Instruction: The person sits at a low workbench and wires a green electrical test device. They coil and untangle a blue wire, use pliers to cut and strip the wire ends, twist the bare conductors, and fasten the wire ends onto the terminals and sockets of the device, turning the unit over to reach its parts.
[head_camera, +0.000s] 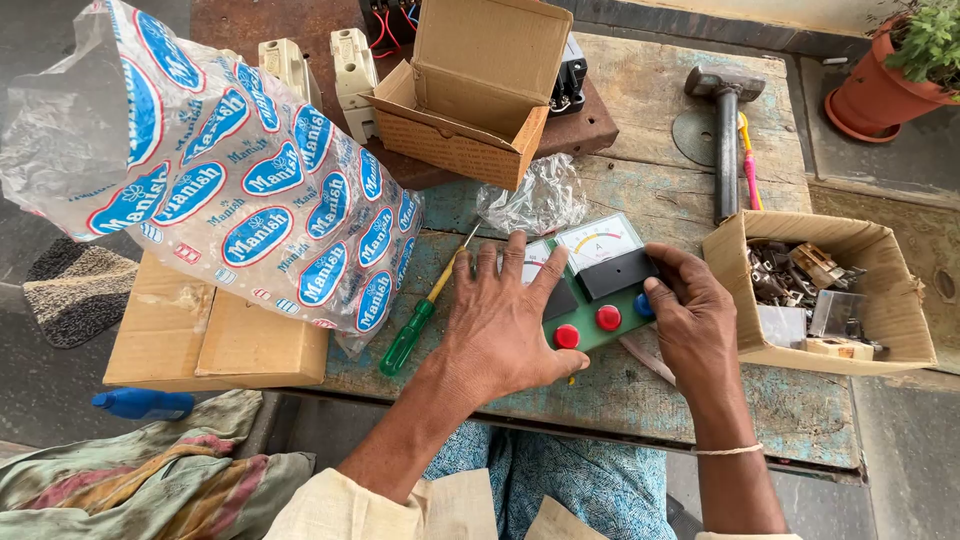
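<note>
I see my left hand (505, 325) lying flat, fingers spread, on the green meter panel (590, 290) in the middle of the frame. My right hand (690, 320) pinches its edge. If I press hard, the meter glass may crack, or the panel may slide off the bench (640, 400).

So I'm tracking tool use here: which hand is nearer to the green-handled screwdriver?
Left. The left hand rests on the green panel, just right of the screwdriver. The right hand holds the panel's far side, farther away.
</note>
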